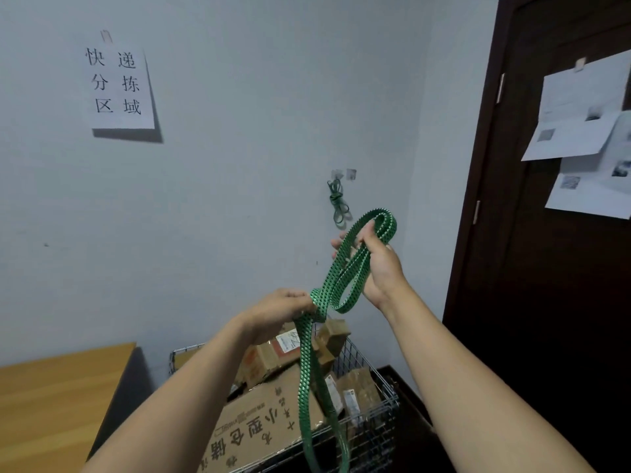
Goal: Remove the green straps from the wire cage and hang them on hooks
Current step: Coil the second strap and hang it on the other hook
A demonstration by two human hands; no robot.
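Observation:
A long green strap (345,268) is held up in front of the wall, looped between both hands. My right hand (379,264) grips its upper loop, thumb over the band. Lower and to the left, my left hand (283,307) pinches the strap where it crosses itself, and two tails hang down from there over the wire cage (382,404). Another green strap (338,203) hangs in coils from one of two small hooks (343,174) on the wall, just above and left of my right hand.
Cardboard parcels (269,418) fill the wire cage. A wooden table (58,397) stands at the lower left. A dark door (553,233) with papers taped to it fills the right side. A paper sign (117,85) hangs on the wall.

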